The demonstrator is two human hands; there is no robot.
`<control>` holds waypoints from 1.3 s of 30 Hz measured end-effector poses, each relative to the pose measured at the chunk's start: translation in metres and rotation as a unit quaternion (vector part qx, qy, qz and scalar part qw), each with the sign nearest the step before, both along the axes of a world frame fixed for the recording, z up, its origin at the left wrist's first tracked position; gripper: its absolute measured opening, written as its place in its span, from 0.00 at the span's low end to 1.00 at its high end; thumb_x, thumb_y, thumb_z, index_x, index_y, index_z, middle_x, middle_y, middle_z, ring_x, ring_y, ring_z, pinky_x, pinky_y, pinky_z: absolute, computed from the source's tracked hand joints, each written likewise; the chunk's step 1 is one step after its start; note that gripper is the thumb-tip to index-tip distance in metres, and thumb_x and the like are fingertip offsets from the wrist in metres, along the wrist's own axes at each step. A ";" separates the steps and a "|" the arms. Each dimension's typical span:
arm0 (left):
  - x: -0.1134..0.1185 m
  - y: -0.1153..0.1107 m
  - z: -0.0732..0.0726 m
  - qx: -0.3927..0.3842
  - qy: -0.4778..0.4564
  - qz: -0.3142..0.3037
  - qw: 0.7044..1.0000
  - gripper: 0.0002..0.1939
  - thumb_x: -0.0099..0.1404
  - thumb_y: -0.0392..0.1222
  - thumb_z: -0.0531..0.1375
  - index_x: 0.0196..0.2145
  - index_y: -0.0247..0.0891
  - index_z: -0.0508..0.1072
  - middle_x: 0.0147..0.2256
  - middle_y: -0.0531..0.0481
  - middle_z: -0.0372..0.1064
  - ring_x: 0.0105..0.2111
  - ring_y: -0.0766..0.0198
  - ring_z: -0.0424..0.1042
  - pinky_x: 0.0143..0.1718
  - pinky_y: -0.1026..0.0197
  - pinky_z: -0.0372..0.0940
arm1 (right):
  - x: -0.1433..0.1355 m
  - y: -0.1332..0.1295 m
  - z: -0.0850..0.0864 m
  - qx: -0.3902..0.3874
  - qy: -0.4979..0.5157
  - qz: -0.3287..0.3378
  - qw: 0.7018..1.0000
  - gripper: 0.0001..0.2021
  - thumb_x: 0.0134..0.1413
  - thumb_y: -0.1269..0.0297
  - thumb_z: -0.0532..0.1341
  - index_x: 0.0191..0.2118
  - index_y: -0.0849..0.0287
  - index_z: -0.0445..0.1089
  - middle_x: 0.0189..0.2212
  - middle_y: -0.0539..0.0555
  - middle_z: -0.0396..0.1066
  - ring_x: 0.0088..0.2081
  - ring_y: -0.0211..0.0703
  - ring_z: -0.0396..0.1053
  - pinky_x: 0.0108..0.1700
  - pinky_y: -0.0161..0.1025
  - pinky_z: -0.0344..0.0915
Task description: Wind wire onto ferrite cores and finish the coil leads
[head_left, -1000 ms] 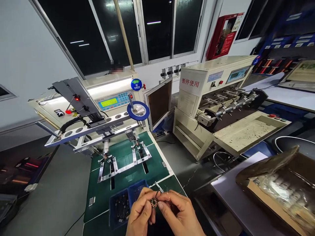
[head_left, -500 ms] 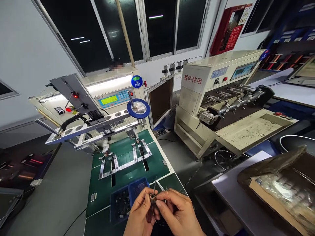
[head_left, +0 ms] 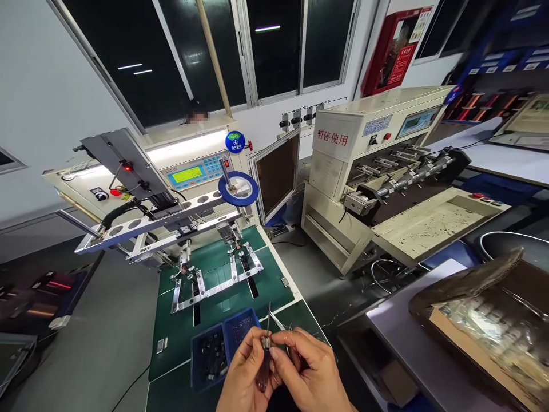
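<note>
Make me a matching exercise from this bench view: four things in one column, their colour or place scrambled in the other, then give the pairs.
Things
1. small wound part
2. parts bin
3. tape ring
4. cardboard box

Descriptions
A. on the winding machine, blue rim
B. pinched between the left hand and right hand
C. far right, flap open
D. blue, on the green mat, just beyond the hands

Pairs: 1-B, 2-D, 3-A, 4-C
</note>
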State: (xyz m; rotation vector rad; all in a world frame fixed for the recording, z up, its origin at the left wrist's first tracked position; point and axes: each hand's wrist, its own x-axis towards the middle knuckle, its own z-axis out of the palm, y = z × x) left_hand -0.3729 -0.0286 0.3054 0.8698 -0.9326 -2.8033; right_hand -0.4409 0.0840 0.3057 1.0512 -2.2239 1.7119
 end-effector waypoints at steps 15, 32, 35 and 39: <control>-0.001 0.007 0.001 -0.140 0.055 0.068 0.986 0.21 0.39 0.55 0.76 0.25 0.39 0.77 0.21 0.56 0.68 0.18 0.74 0.63 0.20 0.70 0.54 | -0.002 0.002 -0.001 -0.027 0.036 0.041 0.998 0.08 0.59 0.72 0.57 0.34 0.59 0.74 0.16 0.46 0.69 0.19 0.33 0.60 0.25 0.30 0.61; 0.011 -0.017 -0.043 -0.301 0.165 -0.008 0.939 0.08 0.56 0.42 0.70 0.36 0.46 0.80 0.36 0.51 0.74 0.35 0.64 0.73 0.39 0.65 0.67 | 0.006 0.011 0.001 0.011 0.050 -0.002 0.999 0.08 0.56 0.70 0.58 0.27 0.59 0.72 0.15 0.44 0.57 0.16 0.32 0.56 0.19 0.31 0.54; 0.012 -0.017 -0.040 -0.335 0.167 -0.009 0.927 0.07 0.57 0.39 0.69 0.36 0.46 0.80 0.36 0.51 0.74 0.37 0.63 0.73 0.40 0.66 0.67 | 0.006 0.015 0.002 0.049 0.012 0.022 0.999 0.08 0.57 0.69 0.58 0.29 0.60 0.73 0.16 0.44 0.59 0.17 0.32 0.57 0.20 0.30 0.56; 0.015 -0.012 -0.034 -0.357 0.151 -0.002 0.922 0.07 0.56 0.42 0.70 0.35 0.45 0.80 0.35 0.50 0.75 0.37 0.62 0.73 0.40 0.65 0.68 | 0.006 0.020 0.003 0.031 -0.015 0.020 0.999 0.09 0.58 0.68 0.58 0.30 0.60 0.74 0.17 0.45 0.61 0.17 0.32 0.57 0.20 0.30 0.57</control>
